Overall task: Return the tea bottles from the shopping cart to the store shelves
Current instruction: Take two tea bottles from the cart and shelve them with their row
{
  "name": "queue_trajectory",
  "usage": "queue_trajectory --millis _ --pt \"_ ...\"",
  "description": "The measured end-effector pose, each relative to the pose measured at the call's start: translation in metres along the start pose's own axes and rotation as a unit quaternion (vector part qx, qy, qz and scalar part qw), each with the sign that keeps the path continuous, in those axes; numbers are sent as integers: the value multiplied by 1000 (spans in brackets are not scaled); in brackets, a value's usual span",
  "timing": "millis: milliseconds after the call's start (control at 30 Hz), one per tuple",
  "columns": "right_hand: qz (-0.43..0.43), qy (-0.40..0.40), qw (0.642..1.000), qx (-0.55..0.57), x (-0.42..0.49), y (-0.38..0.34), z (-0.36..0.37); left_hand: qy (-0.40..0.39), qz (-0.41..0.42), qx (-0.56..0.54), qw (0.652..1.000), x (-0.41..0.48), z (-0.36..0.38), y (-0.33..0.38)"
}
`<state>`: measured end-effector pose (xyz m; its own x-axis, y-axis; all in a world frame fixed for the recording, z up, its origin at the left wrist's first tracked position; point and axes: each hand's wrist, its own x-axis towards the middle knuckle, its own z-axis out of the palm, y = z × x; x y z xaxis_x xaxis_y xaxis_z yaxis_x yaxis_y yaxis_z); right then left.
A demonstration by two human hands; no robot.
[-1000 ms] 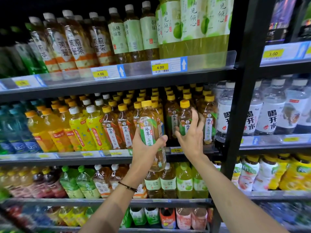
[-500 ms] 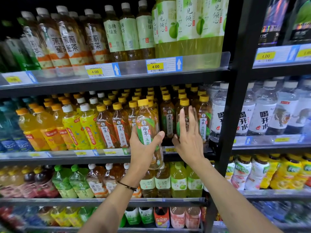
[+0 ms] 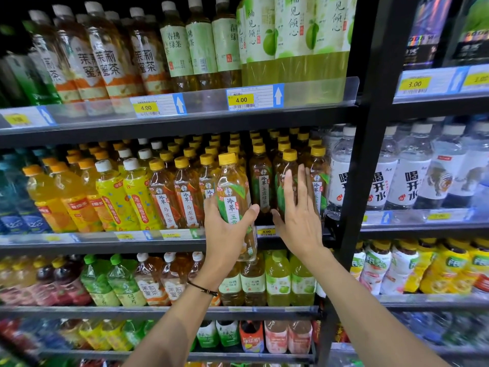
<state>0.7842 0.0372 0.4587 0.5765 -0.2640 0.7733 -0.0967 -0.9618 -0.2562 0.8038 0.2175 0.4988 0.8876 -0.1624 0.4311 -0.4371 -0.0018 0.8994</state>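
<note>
Head view | your left hand (image 3: 227, 234) grips tea bottle (image 3: 234, 197) | your right hand (image 3: 299, 221) spread flat against shelved bottle (image 3: 287, 181)

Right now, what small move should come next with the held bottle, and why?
Probably lift the green tea bottle over the shelf edge, into the row left of the right hand. The left hand has a grip round it, its base hangs below that edge, and the right hand lies flat against the shelved green tea bottles.

tea bottle (image 3: 234, 197): clear glossy plastic, paper-like label | shelf rail (image 3: 185, 123): matt dark metal, clear plastic strip
</note>
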Motion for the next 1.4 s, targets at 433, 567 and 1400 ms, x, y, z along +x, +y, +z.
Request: queue_trajectory --millis 433,567,1400 --pt "-44 -73 990 -110 -90 41 15 34 130 136 982 25 47 15" --pt "-46 -82 989 -112 -90 47 14 54 142 120 981 33 59 17" --pt "-49 -88 989 -110 -89 50 17 51 203 360 909 22 70 -7"
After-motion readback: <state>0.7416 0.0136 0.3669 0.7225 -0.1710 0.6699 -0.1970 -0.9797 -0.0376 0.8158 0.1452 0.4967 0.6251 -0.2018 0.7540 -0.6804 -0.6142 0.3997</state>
